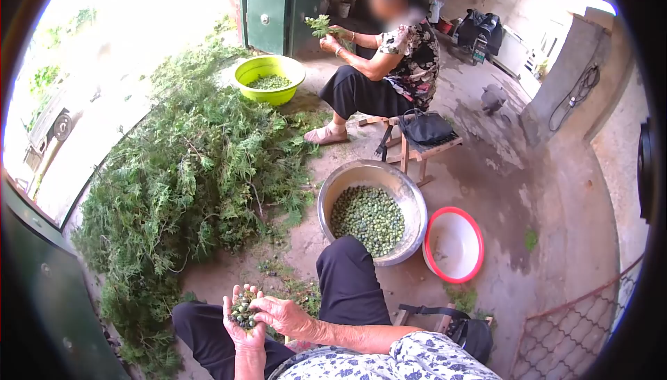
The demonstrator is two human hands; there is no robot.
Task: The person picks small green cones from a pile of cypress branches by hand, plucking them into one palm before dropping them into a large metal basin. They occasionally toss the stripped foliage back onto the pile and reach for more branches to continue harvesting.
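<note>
My left hand [242, 328] is cupped palm up in front of my knees and holds a small heap of green seed cones [242, 310]. My right hand [283, 315] lies against it from the right, fingers curled over the cones' edge. A steel bowl [410, 192] with several green cones [367, 219] inside stands on the ground just beyond my right knee.
A big pile of cut green branches [187, 185] covers the ground to the left. An empty white basin with a red rim [453, 244] sits right of the steel bowl. Another person [389, 67] sits on a wooden stool, holding a sprig, beside a yellow-green basin [267, 78].
</note>
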